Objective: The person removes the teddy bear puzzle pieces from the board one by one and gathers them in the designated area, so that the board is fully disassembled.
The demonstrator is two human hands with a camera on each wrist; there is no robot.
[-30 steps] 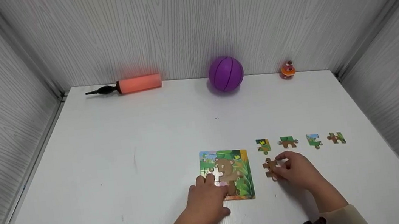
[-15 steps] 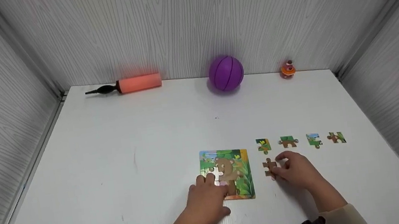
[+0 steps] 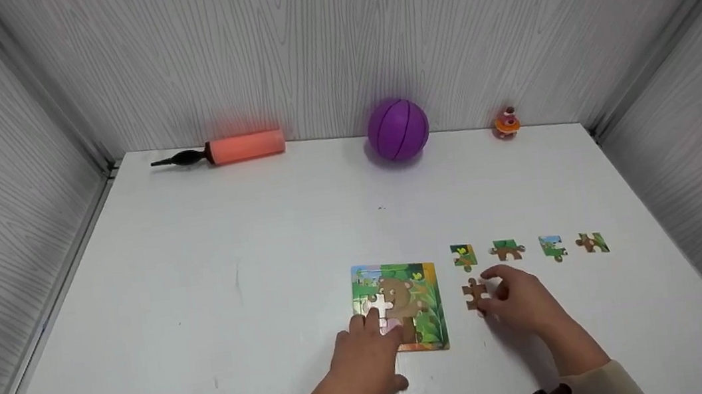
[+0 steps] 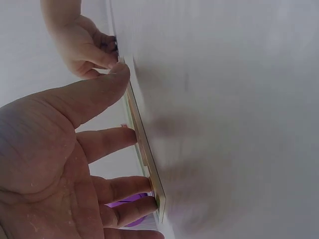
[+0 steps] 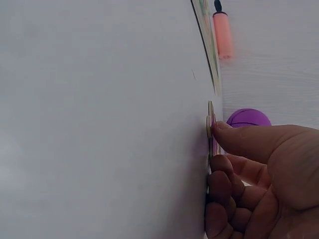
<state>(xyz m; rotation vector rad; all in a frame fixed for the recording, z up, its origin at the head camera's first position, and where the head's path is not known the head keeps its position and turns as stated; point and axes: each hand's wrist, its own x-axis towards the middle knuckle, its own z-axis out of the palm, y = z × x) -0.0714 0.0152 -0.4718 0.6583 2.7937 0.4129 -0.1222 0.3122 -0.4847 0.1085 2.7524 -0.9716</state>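
Note:
A bear jigsaw puzzle [image 3: 429, 301] lies in its square tray on the white table. Spread fingers of my left hand [image 3: 366, 362] rest on its lower left part; the left wrist view shows them nearly straight along the tray's edge [image 4: 144, 144]. White backing shows left of the bear's face. Just right of the tray, my right hand [image 3: 519, 300] holds a brown puzzle piece [image 3: 472, 292] by its right side, thumb and forefinger at its edge. In the right wrist view the thumb [image 5: 232, 133] presses on this piece [image 5: 209, 127], low at the table surface.
Several loose puzzle pieces [image 3: 507, 249] lie in a row beyond the right hand. Along the back wall are an orange hand pump [image 3: 248, 147], a purple ball [image 3: 398, 129] and a small figurine [image 3: 507, 123]. Wood-grain walls border the table [image 3: 200, 276].
The brown piece has turned slightly and lies straighter beside the tray. My left fingers have slid back a little toward the person; the right hand has barely moved.

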